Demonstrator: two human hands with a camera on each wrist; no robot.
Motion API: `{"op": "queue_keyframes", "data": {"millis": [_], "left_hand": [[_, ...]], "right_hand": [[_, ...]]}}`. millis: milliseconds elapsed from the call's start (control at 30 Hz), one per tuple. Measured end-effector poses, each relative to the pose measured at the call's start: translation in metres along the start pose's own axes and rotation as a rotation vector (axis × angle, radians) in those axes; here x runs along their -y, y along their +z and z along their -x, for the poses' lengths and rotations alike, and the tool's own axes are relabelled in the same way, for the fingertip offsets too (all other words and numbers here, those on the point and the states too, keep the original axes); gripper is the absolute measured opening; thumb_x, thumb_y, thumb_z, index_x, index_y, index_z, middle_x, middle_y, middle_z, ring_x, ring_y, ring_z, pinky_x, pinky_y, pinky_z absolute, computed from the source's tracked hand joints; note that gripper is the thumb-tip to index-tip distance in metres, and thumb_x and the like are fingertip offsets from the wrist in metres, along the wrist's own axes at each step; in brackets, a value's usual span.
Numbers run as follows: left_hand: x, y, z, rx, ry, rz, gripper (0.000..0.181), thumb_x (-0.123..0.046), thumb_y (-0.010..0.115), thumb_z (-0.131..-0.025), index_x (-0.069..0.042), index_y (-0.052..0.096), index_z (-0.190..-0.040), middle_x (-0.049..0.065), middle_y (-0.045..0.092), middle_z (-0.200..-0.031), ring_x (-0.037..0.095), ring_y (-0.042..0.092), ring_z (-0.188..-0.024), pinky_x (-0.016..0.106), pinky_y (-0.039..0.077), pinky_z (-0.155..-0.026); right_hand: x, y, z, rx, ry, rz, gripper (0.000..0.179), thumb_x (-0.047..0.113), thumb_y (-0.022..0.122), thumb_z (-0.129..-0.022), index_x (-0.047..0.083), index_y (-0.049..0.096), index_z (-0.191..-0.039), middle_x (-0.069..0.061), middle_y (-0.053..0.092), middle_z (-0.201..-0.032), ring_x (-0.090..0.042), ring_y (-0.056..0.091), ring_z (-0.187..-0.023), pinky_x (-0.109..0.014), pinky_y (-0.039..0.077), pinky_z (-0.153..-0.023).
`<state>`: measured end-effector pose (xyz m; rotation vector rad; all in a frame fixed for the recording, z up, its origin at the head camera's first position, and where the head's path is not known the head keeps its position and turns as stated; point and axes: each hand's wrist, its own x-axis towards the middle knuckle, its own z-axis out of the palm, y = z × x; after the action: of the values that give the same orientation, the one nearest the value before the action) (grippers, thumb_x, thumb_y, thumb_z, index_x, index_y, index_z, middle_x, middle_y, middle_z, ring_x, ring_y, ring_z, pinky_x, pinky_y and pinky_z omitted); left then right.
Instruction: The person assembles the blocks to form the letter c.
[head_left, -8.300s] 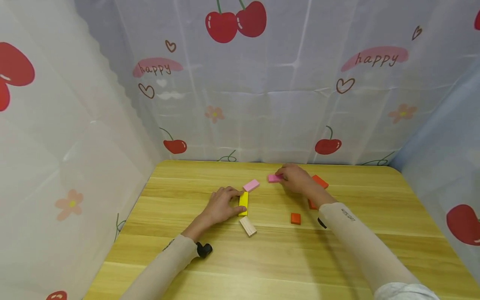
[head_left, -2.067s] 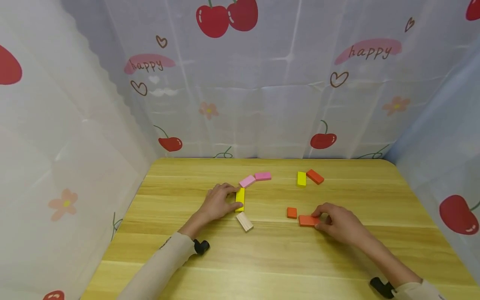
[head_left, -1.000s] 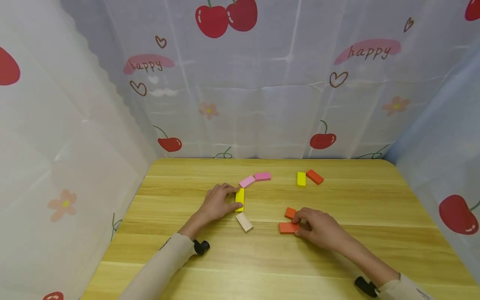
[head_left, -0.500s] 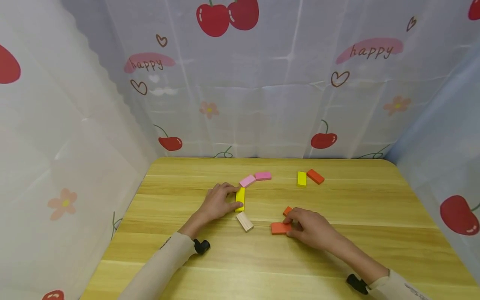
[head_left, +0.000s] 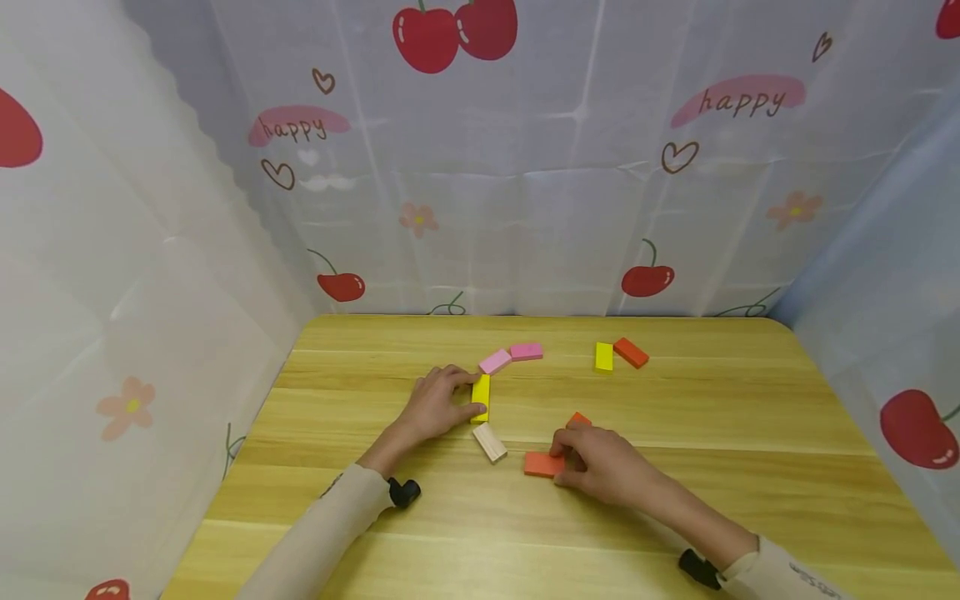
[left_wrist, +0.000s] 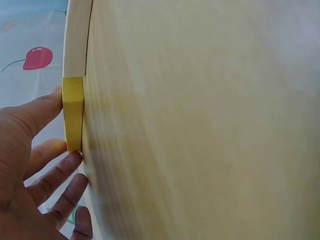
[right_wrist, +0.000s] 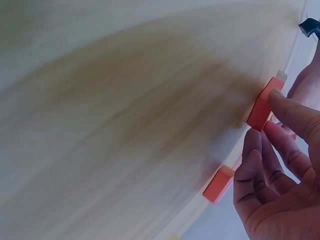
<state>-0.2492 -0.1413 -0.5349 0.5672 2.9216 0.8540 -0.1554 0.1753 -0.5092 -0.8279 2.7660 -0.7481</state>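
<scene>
In the head view, the right hand (head_left: 607, 467) covers one end of the orange block (head_left: 542, 464) and part of the small block (head_left: 577, 420) behind it, while the left hand (head_left: 437, 406) hides a bit of the yellow block (head_left: 482, 393). The bottom edge cuts off the table (head_left: 480, 533), the left sleeve (head_left: 321, 533) and the right sleeve (head_left: 776, 571), whose lettering (head_left: 816, 581) is too small to read clearly. The table's surface blurs in both wrist views, the right one's bottom edge cutting off a yellow thing (right_wrist: 174, 237).

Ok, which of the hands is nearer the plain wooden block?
Left. The left hand holds a yellow block just beyond the plain wooden block; the right hand grips a red block, farther off to the right.
</scene>
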Motion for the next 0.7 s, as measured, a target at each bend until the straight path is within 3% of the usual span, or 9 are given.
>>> {"op": "queue_keyframes", "data": {"millis": [700], "left_hand": [[0.002,0.0,-0.001,-0.006,0.02,-0.003,0.06,-0.048,0.083,-0.094,-0.021,0.07,-0.146,0.001,0.07,-0.136,0.026,0.059,-0.12,0.048,0.04,-0.099]], "right_hand": [[0.016,0.011,-0.009,0.006,0.011,0.015,0.025,0.035,0.09,-0.088,0.027,0.071,-0.103,0.013,0.067,-0.094,-0.003,0.054,-0.075,-0.024,0.044,-0.071]]}}
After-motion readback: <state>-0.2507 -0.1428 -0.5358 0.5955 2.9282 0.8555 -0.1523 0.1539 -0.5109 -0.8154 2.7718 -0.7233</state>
